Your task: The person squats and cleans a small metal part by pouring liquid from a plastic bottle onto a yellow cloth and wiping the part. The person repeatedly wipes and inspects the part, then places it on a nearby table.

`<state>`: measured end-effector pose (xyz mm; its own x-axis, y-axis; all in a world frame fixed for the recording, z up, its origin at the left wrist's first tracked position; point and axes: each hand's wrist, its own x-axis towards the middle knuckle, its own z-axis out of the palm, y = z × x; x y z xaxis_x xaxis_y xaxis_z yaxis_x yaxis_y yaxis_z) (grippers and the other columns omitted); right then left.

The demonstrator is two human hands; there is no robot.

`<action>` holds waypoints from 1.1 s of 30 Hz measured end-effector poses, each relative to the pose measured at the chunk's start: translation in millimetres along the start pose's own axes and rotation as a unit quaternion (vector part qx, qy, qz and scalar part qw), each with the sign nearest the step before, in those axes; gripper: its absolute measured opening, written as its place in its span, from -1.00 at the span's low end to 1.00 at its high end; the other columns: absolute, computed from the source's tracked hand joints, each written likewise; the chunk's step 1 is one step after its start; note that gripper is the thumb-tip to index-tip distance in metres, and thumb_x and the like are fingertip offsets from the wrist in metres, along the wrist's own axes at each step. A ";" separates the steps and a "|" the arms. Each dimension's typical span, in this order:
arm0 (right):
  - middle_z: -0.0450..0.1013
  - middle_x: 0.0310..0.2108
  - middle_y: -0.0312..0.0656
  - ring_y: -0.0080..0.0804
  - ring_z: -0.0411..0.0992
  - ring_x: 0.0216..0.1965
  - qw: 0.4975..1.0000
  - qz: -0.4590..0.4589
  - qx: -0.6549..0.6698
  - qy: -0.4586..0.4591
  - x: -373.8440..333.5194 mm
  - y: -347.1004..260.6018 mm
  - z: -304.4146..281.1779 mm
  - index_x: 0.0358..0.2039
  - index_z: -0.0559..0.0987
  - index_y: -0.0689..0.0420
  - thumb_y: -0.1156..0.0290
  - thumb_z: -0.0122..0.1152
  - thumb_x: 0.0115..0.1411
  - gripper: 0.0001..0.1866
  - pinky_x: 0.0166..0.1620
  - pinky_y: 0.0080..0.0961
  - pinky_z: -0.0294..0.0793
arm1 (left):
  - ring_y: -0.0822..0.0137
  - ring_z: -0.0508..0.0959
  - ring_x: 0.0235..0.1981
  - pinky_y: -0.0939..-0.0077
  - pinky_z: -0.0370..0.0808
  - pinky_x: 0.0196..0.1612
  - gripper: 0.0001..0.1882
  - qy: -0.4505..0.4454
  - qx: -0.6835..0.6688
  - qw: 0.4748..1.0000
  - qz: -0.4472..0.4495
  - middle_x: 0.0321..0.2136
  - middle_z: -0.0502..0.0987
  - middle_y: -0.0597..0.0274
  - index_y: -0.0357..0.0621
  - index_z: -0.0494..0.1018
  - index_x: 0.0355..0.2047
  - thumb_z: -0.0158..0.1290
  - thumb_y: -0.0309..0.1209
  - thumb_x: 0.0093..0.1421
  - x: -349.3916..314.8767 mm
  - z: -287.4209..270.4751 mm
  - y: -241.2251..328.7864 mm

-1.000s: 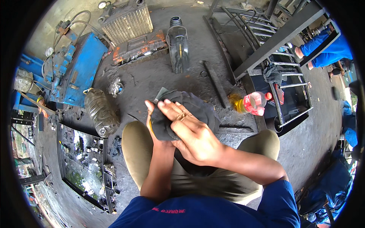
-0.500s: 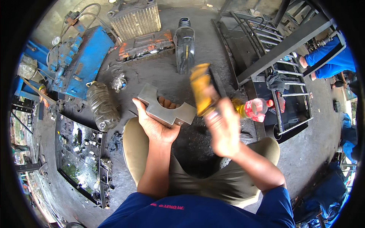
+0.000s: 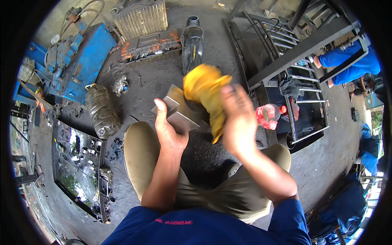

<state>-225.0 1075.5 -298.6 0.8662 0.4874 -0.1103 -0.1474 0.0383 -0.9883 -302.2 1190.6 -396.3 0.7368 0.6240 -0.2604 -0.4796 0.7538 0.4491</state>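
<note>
My left hand [image 3: 170,136] grips a grey metal block [image 3: 183,121] with a half-round cutout, held in front of my knees. Its thumb points up along one side, while the block hides most of the fingers. A yellow cloth [image 3: 204,87] hangs from my right hand [image 3: 239,118], which is closed on it and smeared by motion. The cloth covers the block's right part; whether it touches the metal I cannot tell. Just right of that hand lies a plastic bottle [image 3: 267,116] with a red label and red cap.
At the left are a shallow dark tray [image 3: 102,163] of wet metal pieces, a large bottle of dark liquid [image 3: 102,110] and a blue machine [image 3: 90,65]. A cut plastic jug [image 3: 192,45] stands ahead. A metal rack [image 3: 294,77] and a person's blue-clothed leg [image 3: 347,57] are at right.
The yellow cloth has swung left and down over the block's right part and spread out. My left hand has tilted the block. The whole view has shifted slightly.
</note>
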 end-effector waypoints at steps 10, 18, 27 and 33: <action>0.30 0.26 0.29 0.32 0.17 0.35 0.898 -0.317 -0.236 -0.192 28.5 44.1 -1.4 0.21 0.41 0.33 0.32 0.03 0.41 -0.55 0.34 -0.08 0.26 | 0.33 0.61 -0.04 0.37 0.56 0.05 -0.62 0.093 0.140 0.985 -0.040 -0.06 0.59 0.23 -0.18 0.44 0.09 0.06 -0.20 0.41 -5.9 -2.7 -21.1; 0.56 -0.46 0.12 -0.17 0.65 -0.35 0.915 -0.150 -0.371 -0.045 25.7 2.6 -22.3 -0.11 0.44 0.38 0.39 0.09 0.40 -0.74 -0.36 -0.28 0.55 | 0.40 0.67 -0.35 0.46 0.58 -0.22 -0.68 -0.043 0.333 0.942 0.009 -0.35 0.70 0.16 -0.31 0.64 -0.28 0.46 -0.41 0.00 -17.4 2.8 -26.8; 0.49 0.04 0.28 0.16 0.42 0.19 0.762 -0.405 -0.442 -0.246 1.6 45.0 20.3 -0.11 0.46 0.40 0.50 0.24 0.10 -0.64 0.26 -0.07 0.38 | 0.06 0.70 -0.44 0.14 0.57 -0.27 -0.71 -0.060 0.622 0.737 0.256 -0.58 0.63 0.07 -0.27 0.57 -0.45 0.32 -0.26 0.01 -12.9 -22.6 -36.9; 0.56 -0.32 0.22 0.17 0.60 -0.25 0.880 -0.129 -0.428 -0.161 16.2 21.9 0.0 -0.05 0.45 0.37 0.39 0.04 0.39 -0.73 -0.21 -0.06 0.56 | 0.19 0.73 -0.40 0.24 0.59 -0.25 -0.70 -0.004 0.543 0.830 0.130 -0.53 0.67 0.11 -0.24 0.60 -0.42 0.37 -0.28 -0.06 -14.4 -14.2 -36.4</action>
<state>-214.2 1084.2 -322.0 0.6168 0.7866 0.0290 0.5686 -0.4198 -0.7075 -302.1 1157.2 -421.0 0.6807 0.7319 -0.0317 0.0873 -0.0381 0.9955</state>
